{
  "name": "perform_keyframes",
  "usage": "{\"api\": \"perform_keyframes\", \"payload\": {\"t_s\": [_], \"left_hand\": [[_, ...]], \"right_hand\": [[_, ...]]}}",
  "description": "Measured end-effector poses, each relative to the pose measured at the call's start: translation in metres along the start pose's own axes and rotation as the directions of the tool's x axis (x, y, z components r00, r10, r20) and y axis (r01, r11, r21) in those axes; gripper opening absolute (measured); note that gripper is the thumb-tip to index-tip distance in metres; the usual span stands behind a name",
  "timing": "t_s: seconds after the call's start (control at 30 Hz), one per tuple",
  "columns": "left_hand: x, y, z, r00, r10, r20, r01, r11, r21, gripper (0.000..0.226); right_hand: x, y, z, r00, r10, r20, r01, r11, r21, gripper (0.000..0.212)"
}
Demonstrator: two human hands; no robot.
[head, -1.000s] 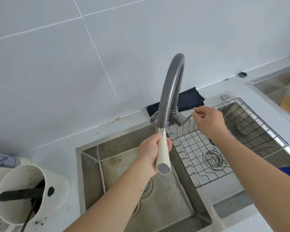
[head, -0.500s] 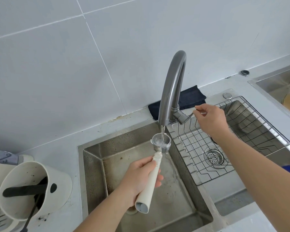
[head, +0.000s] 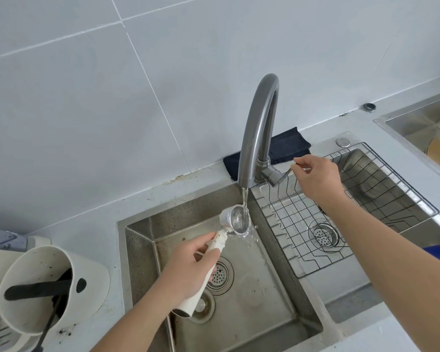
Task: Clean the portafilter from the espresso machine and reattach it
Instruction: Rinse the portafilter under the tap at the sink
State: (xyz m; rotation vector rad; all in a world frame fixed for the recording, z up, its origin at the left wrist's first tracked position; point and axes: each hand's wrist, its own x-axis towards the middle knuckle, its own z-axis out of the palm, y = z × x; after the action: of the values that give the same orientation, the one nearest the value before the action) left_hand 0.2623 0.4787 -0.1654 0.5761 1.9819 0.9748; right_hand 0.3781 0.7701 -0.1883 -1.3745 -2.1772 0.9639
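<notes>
The portafilter (head: 235,221) has a metal basket and a long cream handle. My left hand (head: 188,269) grips that handle over the left sink basin (head: 252,301). The basket is tilted on its side under the grey curved faucet (head: 258,128), and a stream of water runs into it and spills over its rim. My right hand (head: 318,177) pinches the thin faucet lever (head: 286,174) beside the faucet base. The espresso machine is out of view.
A wire drying rack (head: 341,212) sits in the right basin. A dark folded cloth (head: 285,148) lies behind the faucet. A cream knock box (head: 48,288) with a black bar stands on the counter at the left. Another steel sink (head: 422,128) shows at far right.
The water came on. My left hand lowered the portafilter from the spout into the basin, then tipped the basket sideways under the stream. My right hand stayed on the lever.
</notes>
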Motion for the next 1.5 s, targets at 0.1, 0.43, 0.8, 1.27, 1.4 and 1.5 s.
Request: {"api": "perform_keyframes", "payload": {"t_s": [0.1, 0.43, 0.8, 1.27, 1.4, 1.5], "left_hand": [[0.001, 0.001, -0.007, 0.995, 0.099, -0.022, -0.096, 0.989, 0.108, 0.043], [0.003, -0.002, -0.023, 0.937, 0.342, -0.075, -0.274, 0.850, 0.451, 0.047], [0.003, 0.007, -0.013, 0.896, 0.442, 0.043, -0.370, 0.688, 0.625, 0.046], [0.012, -0.008, -0.004, 0.949, 0.311, -0.044, -0.271, 0.882, 0.385, 0.042], [0.011, -0.014, -0.012, 0.956, 0.273, -0.104, -0.216, 0.900, 0.378, 0.044], [0.013, -0.016, -0.021, 0.954, 0.259, -0.153, -0.180, 0.899, 0.398, 0.044]], "right_hand": [[0.000, 0.000, 0.000, 1.000, -0.006, -0.006, 0.006, 1.000, 0.006, 0.029], [-0.001, 0.000, -0.001, 1.000, -0.022, -0.014, 0.022, 1.000, 0.002, 0.029], [-0.003, -0.001, -0.002, 1.000, -0.021, -0.019, 0.021, 1.000, 0.023, 0.029], [0.000, 0.001, 0.000, 1.000, -0.020, -0.003, 0.020, 1.000, 0.001, 0.029], [0.000, 0.001, -0.001, 1.000, -0.016, -0.009, 0.016, 1.000, 0.010, 0.029], [-0.001, 0.000, -0.002, 1.000, -0.016, -0.012, 0.016, 1.000, 0.026, 0.028]]}}
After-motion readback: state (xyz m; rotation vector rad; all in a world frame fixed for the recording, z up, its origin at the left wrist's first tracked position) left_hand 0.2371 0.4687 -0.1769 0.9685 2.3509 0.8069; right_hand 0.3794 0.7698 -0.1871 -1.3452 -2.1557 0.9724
